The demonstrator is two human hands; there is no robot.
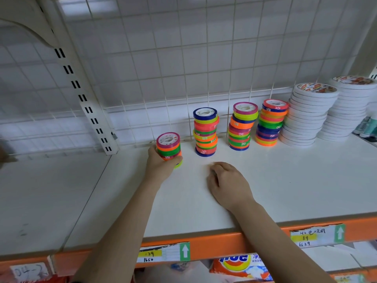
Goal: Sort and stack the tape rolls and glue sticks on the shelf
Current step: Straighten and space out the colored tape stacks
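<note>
A short stack of coloured tape rolls (169, 147) is grasped by the left hand (161, 164), whose fingers are curled round its lower rolls; the stack stands on the white shelf (285, 180) near the wire grid back (183, 68), its base partly hidden by the hand. A yellow-green roll (178, 164) is seen at the bottom, just under the thumb side of the hand. The right hand (228, 184) is laid on the shelf surface to the right, with its fingers loosely curled downward and nothing held in them.

Three taller stacks of coloured tape rolls are lined up along the back of the shelf: one (205, 132) just beside the grasped stack, a second (241, 125) further right, and a third (270, 122) beside that, each slightly uneven. The third is set close against a leaning stack of white tape rolls (306, 115), and another white stack (348, 107) is placed right of it. Some tubes (366, 125), too blurred to be identified, are seen at the far right edge.

Handwritten price labels (164, 253) are fixed to the orange front edge (224, 242) of the shelf, and an orange packet (240, 265) is visible on the level below.
</note>
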